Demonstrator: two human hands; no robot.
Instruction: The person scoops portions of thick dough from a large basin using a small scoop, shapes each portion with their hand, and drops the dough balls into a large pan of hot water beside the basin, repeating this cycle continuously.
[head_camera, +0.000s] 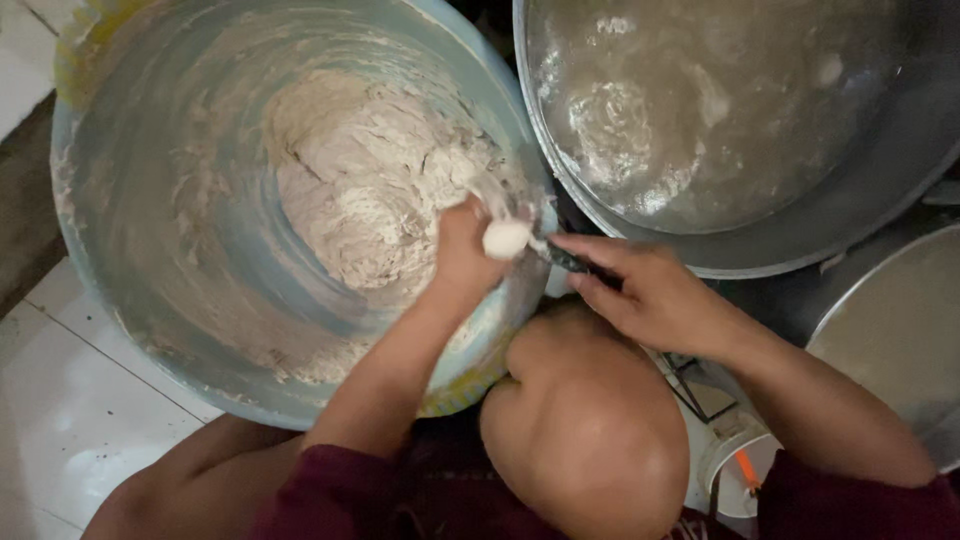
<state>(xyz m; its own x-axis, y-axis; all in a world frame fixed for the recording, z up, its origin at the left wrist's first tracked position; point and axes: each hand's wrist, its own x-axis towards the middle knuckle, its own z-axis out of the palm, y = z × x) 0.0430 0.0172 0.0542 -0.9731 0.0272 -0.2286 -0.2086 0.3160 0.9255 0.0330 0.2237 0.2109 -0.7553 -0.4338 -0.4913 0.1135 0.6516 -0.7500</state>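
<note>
A: Describe the floor and background.

B: White tiled floor (70, 400) lies well to the left of the left hand, below the rim of the basin. A second metal pan, shallow and grey (900, 330), sits to the right of the right forearm, only partly in view. A small white round container with an orange piece inside (738, 468) stands below the right wrist, beside the person's bare knee (585, 420).

A: State the main vessel.

B: A large round pale-blue plastic basin (160, 200), its walls smeared with batter. A mass of thick off-white dough (370, 190) lies in it, just above and to the left of the left hand.

A: State the left hand.

B: The left hand (462, 255) is over the near-right rim of the basin, fingers curled shut around a small lump of white dough (506, 238), which shows at the hand's right edge. The rest of the grip is hidden by the back of the hand.

A: State the right hand.

B: The right hand (650, 295) is just to the right of the left hand, outside the basin. Its fingers are closed on a thin dark-handled utensil (575, 262), whose tip meets the dough lump. Whether it is a knife or a spoon cannot be told.

A: What lies beyond the right hand?

B: A wide round grey metal wok of bubbling liquid (870, 170), directly above the right hand, rim near the fingers.
</note>
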